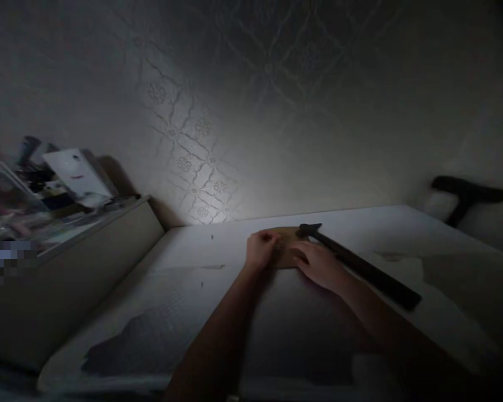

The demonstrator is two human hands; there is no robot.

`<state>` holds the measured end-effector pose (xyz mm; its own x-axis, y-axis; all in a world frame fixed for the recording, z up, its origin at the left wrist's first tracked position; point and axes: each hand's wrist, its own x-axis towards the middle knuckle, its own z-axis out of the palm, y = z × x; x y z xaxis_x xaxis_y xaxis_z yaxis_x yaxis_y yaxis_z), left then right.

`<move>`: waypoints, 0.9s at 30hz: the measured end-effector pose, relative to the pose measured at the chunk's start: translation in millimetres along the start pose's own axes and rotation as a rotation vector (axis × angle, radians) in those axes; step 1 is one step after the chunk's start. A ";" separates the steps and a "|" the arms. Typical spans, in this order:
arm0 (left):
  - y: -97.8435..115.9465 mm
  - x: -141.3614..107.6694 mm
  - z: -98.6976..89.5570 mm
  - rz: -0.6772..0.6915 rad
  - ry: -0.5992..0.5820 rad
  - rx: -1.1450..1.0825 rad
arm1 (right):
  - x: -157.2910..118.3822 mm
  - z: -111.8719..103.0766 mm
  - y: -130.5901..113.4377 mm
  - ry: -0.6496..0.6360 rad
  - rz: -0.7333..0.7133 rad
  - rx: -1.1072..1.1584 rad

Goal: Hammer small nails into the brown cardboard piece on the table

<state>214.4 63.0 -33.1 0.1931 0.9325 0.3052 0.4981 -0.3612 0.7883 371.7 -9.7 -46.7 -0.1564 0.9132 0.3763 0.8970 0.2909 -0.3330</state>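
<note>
A brown board (285, 258) lies flat on the white table, under both hands. Over its left part is my left hand (260, 249), thumb and fingers brought together in a pinch. Whatever sits between those fingertips is too small and dim to make out. My right hand (318, 262) rests on the board's right side with its fingers stretched out. Right beside it lies a hammer (366, 269), its dark head at the board's far right corner and its handle slanting toward the front right, partly behind my right hand.
Two small dark pieces, perhaps nails (212, 237), lie on the table (193, 245) to the left. A cabinet (88, 268) at the left carries a white box (77, 173) and clutter. The patterned wall (276, 139) rises behind. A dark T-shaped handle (469, 191) stands at the right.
</note>
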 end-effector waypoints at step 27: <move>-10.9 1.3 6.1 0.054 -0.168 0.186 | -0.4 3.2 1.2 0.032 -0.006 0.014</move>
<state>214.4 68.2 -44.6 0.3540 0.9042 0.2388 0.6269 -0.4189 0.6569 371.5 -8.8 -50.0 -0.1485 0.9020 0.4053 0.8902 0.3004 -0.3425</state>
